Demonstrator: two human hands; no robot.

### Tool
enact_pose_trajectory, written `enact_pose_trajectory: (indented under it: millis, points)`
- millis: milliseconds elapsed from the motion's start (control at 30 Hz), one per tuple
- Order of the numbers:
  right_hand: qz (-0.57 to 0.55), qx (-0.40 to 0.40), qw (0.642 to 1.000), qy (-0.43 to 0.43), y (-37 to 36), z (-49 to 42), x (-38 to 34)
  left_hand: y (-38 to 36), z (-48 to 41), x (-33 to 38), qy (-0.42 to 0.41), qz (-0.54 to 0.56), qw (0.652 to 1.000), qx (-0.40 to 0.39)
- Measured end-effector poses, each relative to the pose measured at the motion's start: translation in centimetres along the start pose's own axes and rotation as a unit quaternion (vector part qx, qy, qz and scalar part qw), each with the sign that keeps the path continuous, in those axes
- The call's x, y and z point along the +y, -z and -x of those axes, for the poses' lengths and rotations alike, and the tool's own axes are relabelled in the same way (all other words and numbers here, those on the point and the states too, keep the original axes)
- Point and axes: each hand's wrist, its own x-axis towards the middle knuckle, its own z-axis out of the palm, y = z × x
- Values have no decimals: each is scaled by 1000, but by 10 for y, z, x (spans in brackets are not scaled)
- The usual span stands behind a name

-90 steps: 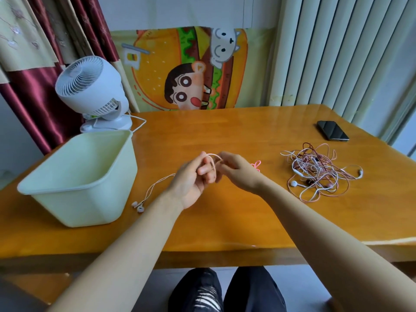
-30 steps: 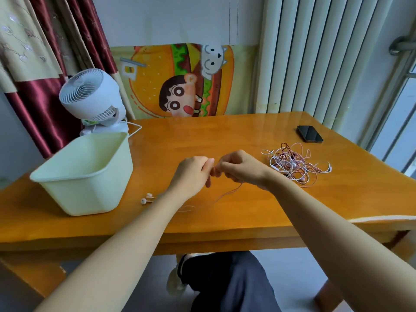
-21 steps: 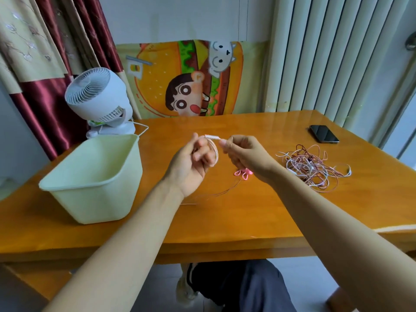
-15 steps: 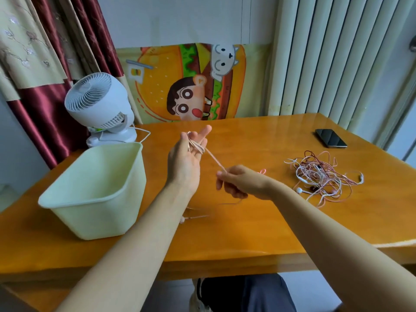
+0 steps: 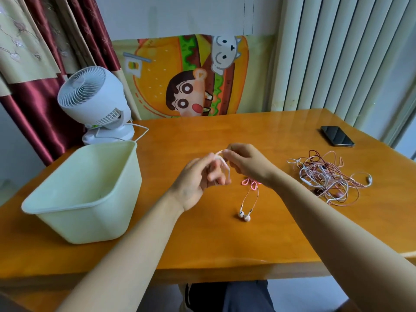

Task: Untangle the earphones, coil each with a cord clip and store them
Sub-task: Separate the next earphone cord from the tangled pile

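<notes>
A pink-white earphone cord (image 5: 249, 198) runs from my hands down to two white earbuds (image 5: 245, 216) lying on the orange table (image 5: 202, 239). My left hand (image 5: 198, 179) has the cord looped around its fingers. My right hand (image 5: 246, 164) pinches the cord's end just above the left fingers. A small pink cord clip (image 5: 249, 183) lies on the table under my right wrist. A tangled pile of pink, white and dark red earphones (image 5: 326, 179) sits to the right. A pale green bin (image 5: 83, 192) stands at the left.
A white desk fan (image 5: 94, 104) with its cable stands behind the bin. A black phone (image 5: 337, 135) lies at the far right of the table. A cartoon cushion (image 5: 189, 77) leans against the wall, and curtains hang on both sides.
My right hand has risen back to my left fingers, laying another turn of cord around them. The earbuds have slid rightward and now lie below my hands.
</notes>
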Motion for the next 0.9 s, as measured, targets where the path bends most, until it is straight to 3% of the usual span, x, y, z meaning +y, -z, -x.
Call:
enact_pose_trajectory:
  millis: [67,133,167,200,233,300,333,367,433,500,567,667,900]
  points:
    - [-33,-18,999,-30,-9,7,17,-6,-4,6,-35,147,987,47]
    - [-28,-94,993,-71,-16,18,27,-5,-14,4,-53,224,968,104]
    - [-10,-148,985,-92,-17,23,28,0,-20,-1,-61,171,975,129]
    - [8,-197,975,-105,-17,27,28,1,-24,-7,-69,35,987,144]
    - [23,-230,967,-106,-15,30,26,5,-26,-15,-76,-159,972,152]
    - [55,-220,971,-79,-6,32,19,9,-24,-30,-64,-463,876,123]
    - [77,-189,977,-60,-1,30,16,8,-21,-35,-48,-517,849,98]
    - [90,-155,983,-46,6,28,17,7,-20,-40,-30,-524,848,70]
    - [82,-107,990,-32,17,25,22,3,-17,-42,17,-437,899,28]
    - [42,-75,996,-31,21,22,31,-4,-16,-36,65,-278,958,19]
    - [-14,-33,999,-27,17,24,39,-10,-17,-30,87,-124,988,15]
    - [-84,-7,996,-4,7,31,43,-16,-18,-30,81,3,996,39]
    - [-238,-62,968,-45,-7,36,44,-16,-19,-30,73,29,993,86]
